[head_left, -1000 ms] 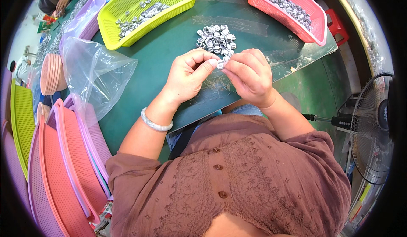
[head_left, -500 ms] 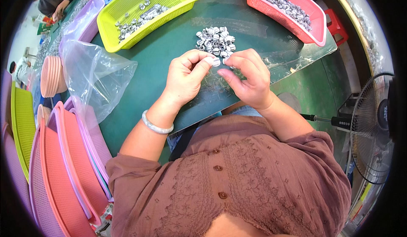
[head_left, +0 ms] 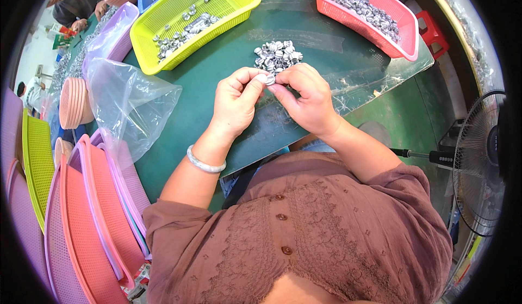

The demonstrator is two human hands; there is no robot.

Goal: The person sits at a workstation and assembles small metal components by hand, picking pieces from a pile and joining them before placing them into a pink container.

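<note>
Between my two hands is a small round piece (head_left: 270,80), silver-grey with pale stripes. My left hand (head_left: 235,100) pinches it between thumb and forefinger. From the other side, the thumb and forefinger of my right hand (head_left: 310,98) close on its edge. Much of the piece is covered by fingertips. Just beyond my fingers, a pile of similar striped pieces (head_left: 277,55) lies on the dark green table (head_left: 217,48). More such pieces sit in a yellow-green basket (head_left: 212,29) at the far left and a pink basket (head_left: 359,24) at the far right.
A clear plastic bag (head_left: 133,105) lies left of my forearm. Stacked pink and purple baskets (head_left: 109,206) stand at the left, below a stack of small peach-coloured baskets (head_left: 73,103). A fan (head_left: 478,162) and a red stool (head_left: 432,32) are at the right. A co-worker's hand (head_left: 79,25) shows far left.
My right hand has moved left and closed its thumb and forefinger on the piece in my left hand. The co-worker's arm has shifted at the upper left.
</note>
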